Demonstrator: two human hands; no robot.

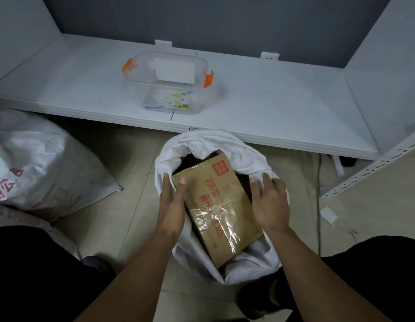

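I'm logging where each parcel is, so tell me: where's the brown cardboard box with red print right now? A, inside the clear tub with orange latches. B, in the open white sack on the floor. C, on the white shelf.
B: the cardboard box lies tilted in the mouth of the white sack, the left hand gripping its left edge, the right hand at its right side.

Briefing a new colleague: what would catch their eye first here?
The brown cardboard box with red print and shiny tape, low centre, in an open white sack on the floor, the left hand gripping its edge and the right hand beside it. Behind, a clear plastic tub with orange latches sits on the white shelf.
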